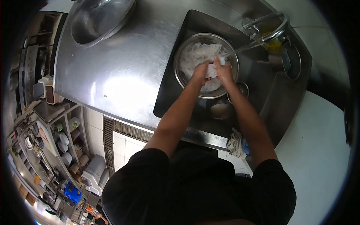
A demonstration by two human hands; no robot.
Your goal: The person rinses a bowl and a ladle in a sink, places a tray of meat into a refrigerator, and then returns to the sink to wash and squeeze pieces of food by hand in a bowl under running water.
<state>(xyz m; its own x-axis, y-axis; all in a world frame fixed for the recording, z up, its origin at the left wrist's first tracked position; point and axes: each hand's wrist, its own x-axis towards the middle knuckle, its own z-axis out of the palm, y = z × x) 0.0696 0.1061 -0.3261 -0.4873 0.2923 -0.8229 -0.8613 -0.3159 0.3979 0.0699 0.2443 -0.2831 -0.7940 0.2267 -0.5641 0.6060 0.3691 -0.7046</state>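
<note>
Squeezing white strips [198, 56] in metal bowl [183, 47], left hand [200, 73] and right hand [224, 71], grips clenched.

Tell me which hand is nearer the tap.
Right. The right hand is in the bowl on the side toward the tap; the left hand lies farther away.

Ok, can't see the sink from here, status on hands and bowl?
Both hands, left hand and right hand, in the bowl, squeezing white food. Tap running into bowl. Small pots beside it.

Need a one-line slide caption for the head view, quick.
Both hands, left hand and right hand, knead white strips in a metal bowl under the tap.
</note>
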